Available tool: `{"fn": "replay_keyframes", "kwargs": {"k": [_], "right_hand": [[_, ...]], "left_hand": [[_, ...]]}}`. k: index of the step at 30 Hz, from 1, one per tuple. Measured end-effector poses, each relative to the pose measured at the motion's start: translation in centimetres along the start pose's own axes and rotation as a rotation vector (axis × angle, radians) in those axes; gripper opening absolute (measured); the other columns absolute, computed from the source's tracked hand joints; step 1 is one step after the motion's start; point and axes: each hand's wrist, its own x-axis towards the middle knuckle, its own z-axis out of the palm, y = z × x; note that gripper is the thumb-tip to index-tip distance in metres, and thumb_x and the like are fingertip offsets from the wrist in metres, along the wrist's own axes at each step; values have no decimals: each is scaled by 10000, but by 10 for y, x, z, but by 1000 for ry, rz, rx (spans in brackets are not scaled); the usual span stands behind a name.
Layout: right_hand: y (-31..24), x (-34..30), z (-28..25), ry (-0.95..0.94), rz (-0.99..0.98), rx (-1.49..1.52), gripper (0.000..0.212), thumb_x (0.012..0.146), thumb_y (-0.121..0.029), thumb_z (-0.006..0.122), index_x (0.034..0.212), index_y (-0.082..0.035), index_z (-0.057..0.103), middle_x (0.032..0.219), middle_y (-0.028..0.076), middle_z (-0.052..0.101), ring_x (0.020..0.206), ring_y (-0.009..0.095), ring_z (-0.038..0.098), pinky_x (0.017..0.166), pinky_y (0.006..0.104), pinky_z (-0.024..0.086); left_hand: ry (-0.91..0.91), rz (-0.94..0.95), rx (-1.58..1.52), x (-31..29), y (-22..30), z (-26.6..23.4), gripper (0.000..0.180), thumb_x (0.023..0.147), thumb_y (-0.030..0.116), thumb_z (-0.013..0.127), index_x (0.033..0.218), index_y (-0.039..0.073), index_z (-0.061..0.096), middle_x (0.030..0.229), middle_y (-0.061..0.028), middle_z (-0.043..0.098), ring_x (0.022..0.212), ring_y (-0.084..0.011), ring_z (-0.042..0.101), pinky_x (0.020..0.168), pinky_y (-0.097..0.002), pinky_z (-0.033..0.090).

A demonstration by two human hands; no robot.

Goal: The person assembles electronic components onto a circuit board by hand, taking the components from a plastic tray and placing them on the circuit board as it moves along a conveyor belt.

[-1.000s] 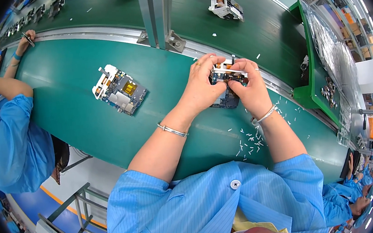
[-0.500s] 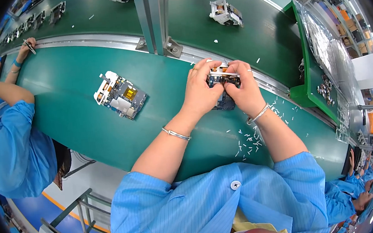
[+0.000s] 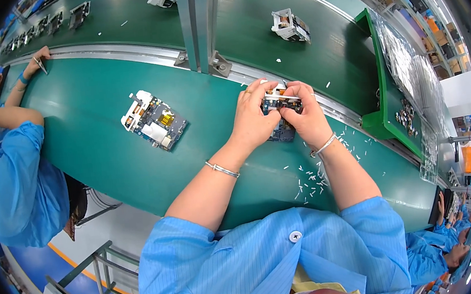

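Note:
Both hands grip a circuit board assembly with a white plastic frame at its far end, at the far edge of the green bench. My left hand holds its left side, fingers curled over the white frame and thumb on the board. From the right, my right hand wraps its fingers over the same frame, its thumb close to the left one. The fingers hide much of the frame. A second circuit board assembly, with a gold-coloured square and a white frame, lies on the bench to the left.
Many small white strips lie scattered near my right forearm. Beyond a metal rail stands an upright post; a similar assembly sits on the dark green belt. A green tray is at right. A co-worker's arm reaches in at left.
The whole view has shifted slightly. Both hands stay on the same board assembly, with the thumbs and fingers only slightly changed.

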Motion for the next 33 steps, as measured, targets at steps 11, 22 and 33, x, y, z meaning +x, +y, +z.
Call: {"fn": "replay_keyframes", "kwargs": {"k": [11,22,33], "right_hand": [[44,53,-94,177,203,240,326,745,-51,662,1061,-63,579,1205,142,534,1123,295,527,997,355,408],[44,161,-75,248,-217,-914,692,686,-106,665,1348,-130,466,1463,172,356,1382,364,289,1110,525,254],[22,152,-62,-98,267,-594,885,574,-385,824,1252,81,496,1115,241,627,1047,314,623,916,369,492]], "left_hand": [[151,134,-17,-2,-7,10,725,719,173,651,1386,71,384,1472,-240,296,1278,-397,371,1101,-471,249],[99,95,226,-3,-1,11,632,734,191,661,1315,74,441,1391,-157,421,1242,-349,416,1084,-461,262],[171,132,126,-3,1,10,651,780,206,672,1344,32,399,1390,-168,416,1242,-345,422,1059,-441,305]]}}
